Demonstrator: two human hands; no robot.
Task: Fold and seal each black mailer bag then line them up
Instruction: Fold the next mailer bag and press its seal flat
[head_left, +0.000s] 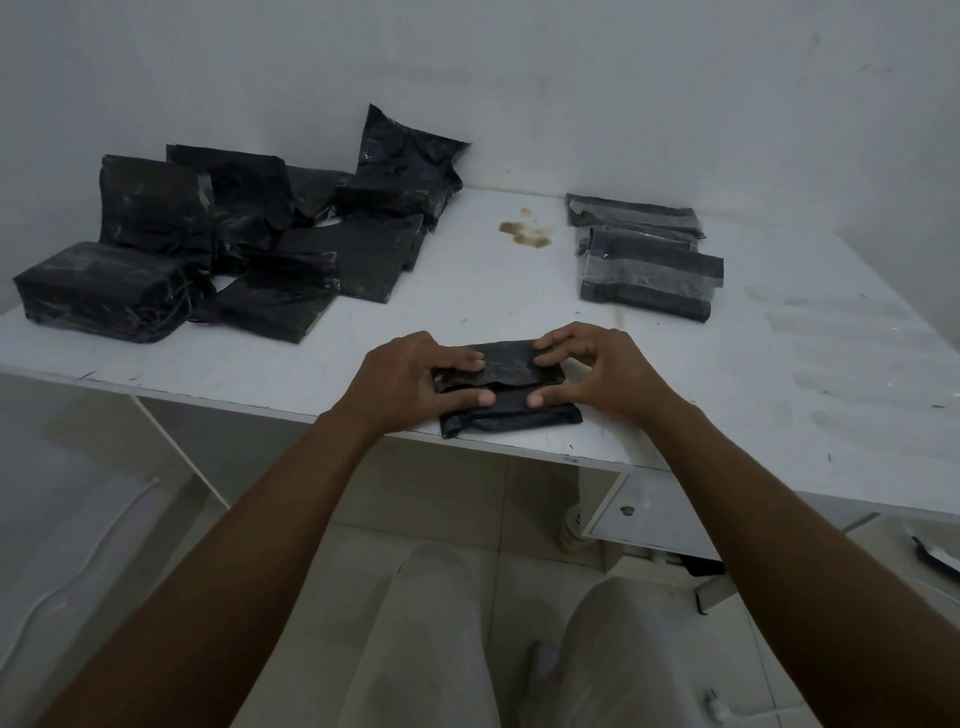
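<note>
Black, crinkled plastic crowds the far left corner of the white table (805, 374), where we see plump stuffed mailer bags (234, 234) heaped loosely. At the near edge the left hand (405, 384) and right hand (602, 374) each pinch the flat folded mailer bag (509, 361), curled fingers on its flap and thumbs below. Slim taped packets (644, 260) lie stacked along the far right.
</note>
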